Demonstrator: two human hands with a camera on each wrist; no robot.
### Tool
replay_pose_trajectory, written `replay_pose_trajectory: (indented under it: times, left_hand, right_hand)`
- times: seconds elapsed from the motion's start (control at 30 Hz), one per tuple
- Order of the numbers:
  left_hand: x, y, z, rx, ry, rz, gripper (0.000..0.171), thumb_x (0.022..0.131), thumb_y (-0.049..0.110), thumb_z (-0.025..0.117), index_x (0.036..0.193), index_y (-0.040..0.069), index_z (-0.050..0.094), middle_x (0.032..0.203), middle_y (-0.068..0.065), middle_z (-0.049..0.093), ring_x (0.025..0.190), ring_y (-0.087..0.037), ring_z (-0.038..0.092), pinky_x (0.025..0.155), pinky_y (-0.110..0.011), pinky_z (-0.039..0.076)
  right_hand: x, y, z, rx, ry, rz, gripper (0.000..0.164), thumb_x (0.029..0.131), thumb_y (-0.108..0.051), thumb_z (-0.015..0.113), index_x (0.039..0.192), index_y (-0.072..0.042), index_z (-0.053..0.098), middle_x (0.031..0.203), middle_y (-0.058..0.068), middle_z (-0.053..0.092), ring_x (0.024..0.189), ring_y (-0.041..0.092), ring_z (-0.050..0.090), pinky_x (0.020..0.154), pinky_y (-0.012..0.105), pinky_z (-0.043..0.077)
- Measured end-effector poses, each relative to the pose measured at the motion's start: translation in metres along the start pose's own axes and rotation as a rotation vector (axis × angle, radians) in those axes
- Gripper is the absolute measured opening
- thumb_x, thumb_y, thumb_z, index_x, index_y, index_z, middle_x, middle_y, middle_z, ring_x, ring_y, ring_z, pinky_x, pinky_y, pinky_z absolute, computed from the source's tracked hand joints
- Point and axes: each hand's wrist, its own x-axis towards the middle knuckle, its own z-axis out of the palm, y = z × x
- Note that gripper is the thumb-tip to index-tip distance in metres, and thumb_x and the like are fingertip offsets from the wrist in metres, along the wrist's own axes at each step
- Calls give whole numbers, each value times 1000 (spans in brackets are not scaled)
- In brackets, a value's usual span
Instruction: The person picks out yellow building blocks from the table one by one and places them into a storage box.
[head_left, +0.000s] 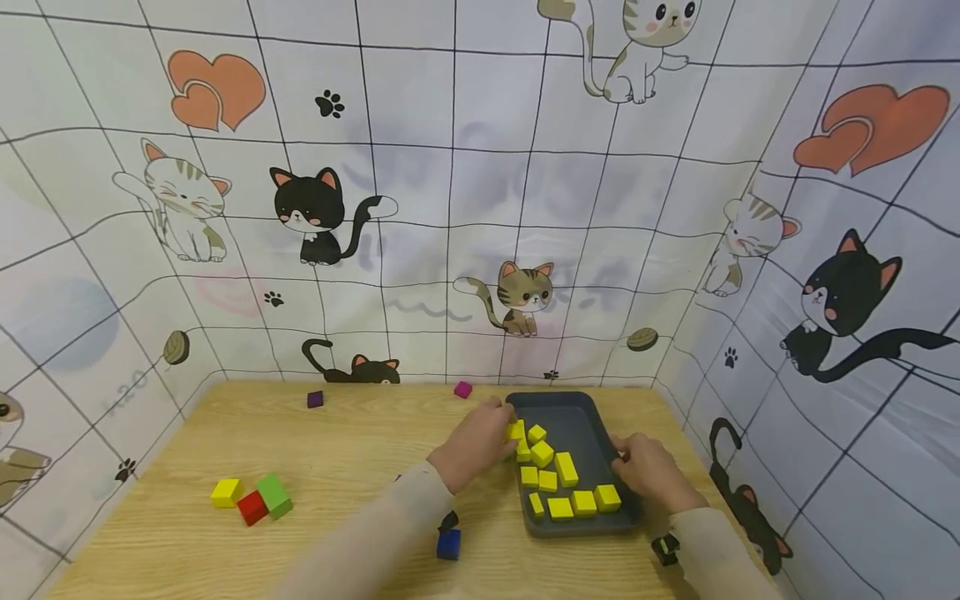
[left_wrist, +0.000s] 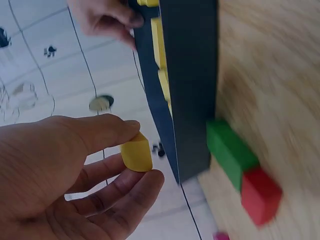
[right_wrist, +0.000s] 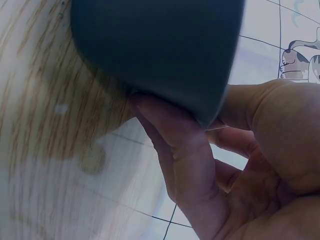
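Note:
My left hand point(head_left: 480, 446) pinches a yellow block point(left_wrist: 136, 154) between thumb and fingers, over the left rim of the dark grey tray point(head_left: 555, 410). Several yellow blocks point(head_left: 566, 470) lie inside the tray, mostly along its left side and near end. On the tray's right side, my right hand point(head_left: 656, 471) grips the rim; in the right wrist view its thumb and fingers sit on either side of the tray wall point(right_wrist: 155, 45). Beside the tray in the left wrist view lie a green block point(left_wrist: 232, 152) and a red block point(left_wrist: 260, 195).
At the table's left lie a yellow block point(head_left: 227, 492), a red block point(head_left: 252, 507) and a green block point(head_left: 273, 496). A blue block point(head_left: 448, 545) is near the left forearm. Toward the back are a dark purple block point(head_left: 315, 399) and a magenta block point(head_left: 462, 389). Cat-print cloth point(head_left: 420, 183) encloses the table.

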Motion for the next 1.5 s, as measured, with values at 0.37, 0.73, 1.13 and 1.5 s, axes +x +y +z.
replay_pose_trajectory:
  times: [0.37, 0.73, 1.13, 1.5]
  left_hand:
    - [21, 56, 32, 11, -47, 111, 32, 92, 26, 76, 119, 13, 66, 107, 4, 57, 86, -4, 54, 76, -12, 49]
    - [42, 92, 56, 117, -75, 174, 28, 89, 30, 79, 112, 18, 67, 99, 7, 55, 85, -5, 55, 73, -14, 50]
    - [40, 95, 64, 306, -77, 165, 36, 88, 46, 76, 116, 24, 68, 103, 8, 61, 89, -10, 59, 77, -27, 55]
    - [24, 81, 46, 189, -62, 181, 35, 90, 44, 75, 117, 25, 69, 106, 9, 59, 92, -9, 57, 76, -25, 54]
  right_hand:
    - [4, 0, 1, -21, -10, -7, 50, 88, -3, 68, 136, 6, 56, 111, 22, 69, 64, 18, 53, 53, 31, 45]
    - [5, 2, -4, -10, -21, -8, 51, 88, -4, 69, 137, 3, 56, 99, 13, 70, 60, 18, 52, 50, 31, 43]
    - [4, 0, -3, -30, -20, -8, 53, 86, -5, 68, 137, 4, 55, 94, 12, 69, 63, 18, 54, 52, 31, 45]
    - [4, 2, 0, -4, -21, -11, 55, 84, -5, 67, 137, 5, 55, 104, 19, 69, 61, 19, 52, 50, 32, 44]
